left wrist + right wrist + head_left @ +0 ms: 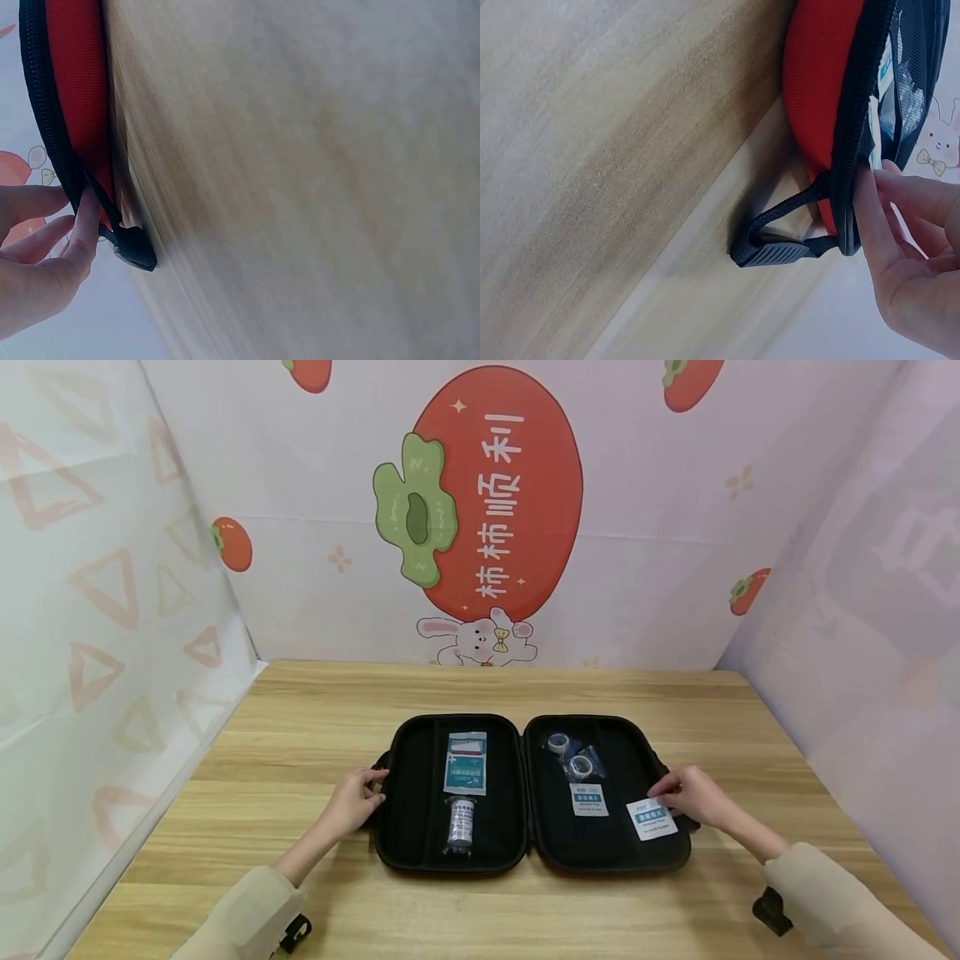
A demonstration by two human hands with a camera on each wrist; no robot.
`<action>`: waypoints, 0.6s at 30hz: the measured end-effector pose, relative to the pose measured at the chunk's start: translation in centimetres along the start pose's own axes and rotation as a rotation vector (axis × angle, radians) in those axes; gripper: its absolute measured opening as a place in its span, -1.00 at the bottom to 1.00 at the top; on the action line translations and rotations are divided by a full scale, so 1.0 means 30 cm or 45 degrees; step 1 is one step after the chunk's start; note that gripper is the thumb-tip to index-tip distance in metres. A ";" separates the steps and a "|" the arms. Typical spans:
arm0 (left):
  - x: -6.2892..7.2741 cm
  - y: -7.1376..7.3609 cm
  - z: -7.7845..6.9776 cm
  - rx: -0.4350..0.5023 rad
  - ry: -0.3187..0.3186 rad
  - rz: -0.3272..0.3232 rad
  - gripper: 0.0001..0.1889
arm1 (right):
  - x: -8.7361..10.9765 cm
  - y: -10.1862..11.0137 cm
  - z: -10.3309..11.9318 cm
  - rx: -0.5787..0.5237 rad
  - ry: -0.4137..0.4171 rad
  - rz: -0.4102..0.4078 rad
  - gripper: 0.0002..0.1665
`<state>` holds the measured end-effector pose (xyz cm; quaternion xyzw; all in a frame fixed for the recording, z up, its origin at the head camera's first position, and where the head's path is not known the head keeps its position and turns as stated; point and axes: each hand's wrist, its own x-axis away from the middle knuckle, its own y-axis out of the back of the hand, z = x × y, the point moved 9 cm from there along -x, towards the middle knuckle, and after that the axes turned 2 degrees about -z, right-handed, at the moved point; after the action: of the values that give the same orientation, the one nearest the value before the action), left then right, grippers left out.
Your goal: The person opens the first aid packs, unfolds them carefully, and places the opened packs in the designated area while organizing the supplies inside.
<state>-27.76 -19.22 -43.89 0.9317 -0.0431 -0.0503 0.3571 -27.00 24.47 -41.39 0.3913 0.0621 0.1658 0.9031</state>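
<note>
A black-lined zip case (pixel 405 793) with a red outside lies opened flat on the wooden table. My left hand (pixel 357 797) holds the left half's rim, one finger against the red side (pixel 79 67) in the left wrist view. At the right half's outer edge, my right hand (pixel 693 795) pinches a white-and-blue alcohol pad packet (pixel 652 820) by its upper corner. Another alcohol pad packet (pixel 588 800) lies beside it, below two clear-wrapped tape rolls (pixel 581 766). The left half contains a teal-and-white packet (pixel 466 764) and a wrapped bandage roll (pixel 461 823).
Wooden table surface (pixel 300 718) surrounds the case. A carry handle (pixel 772 251) sticks out beside the right hand, and a dark tab (pixel 135 247) beside the left. Printed cloth (pixel 300 593) hangs behind the table and along both sides.
</note>
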 end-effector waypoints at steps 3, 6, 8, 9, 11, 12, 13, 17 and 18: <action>0.001 0.001 -0.001 0.000 -0.004 0.001 -0.60 | -0.002 -0.015 -0.001 -0.044 -0.011 0.030 -0.89; 0.002 0.003 -0.002 0.001 -0.004 -0.003 -0.60 | -0.003 -0.034 -0.006 -0.078 -0.034 0.075 -0.88; 0.002 0.003 -0.002 -0.003 -0.003 0.000 -0.61 | -0.003 -0.047 -0.013 -0.101 -0.059 0.099 -0.88; 0.003 0.003 -0.002 -0.003 -0.001 0.001 -0.61 | -0.003 -0.053 -0.015 -0.110 -0.068 0.112 -0.87; 0.004 0.003 -0.003 -0.003 0.002 0.001 -0.61 | -0.004 -0.063 -0.019 -0.132 -0.084 0.132 -0.86; 0.004 0.002 -0.002 -0.003 0.003 0.003 -0.61 | -0.004 -0.069 -0.021 -0.149 -0.092 0.142 -0.86; 0.004 0.002 -0.002 -0.004 0.003 0.005 -0.61 | -0.004 -0.074 -0.022 -0.168 -0.099 0.152 -0.86; 0.005 0.003 -0.003 -0.004 0.004 0.005 -0.60 | -0.006 -0.092 -0.027 -0.229 -0.118 0.178 -0.85; 0.005 0.003 -0.002 -0.004 0.004 0.005 -0.60 | -0.006 -0.095 -0.028 -0.235 -0.124 0.180 -0.85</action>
<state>-27.60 -19.24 -43.79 0.9312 -0.0445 -0.0482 0.3586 -26.65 23.16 -44.05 0.3176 -0.0253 0.2149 0.9232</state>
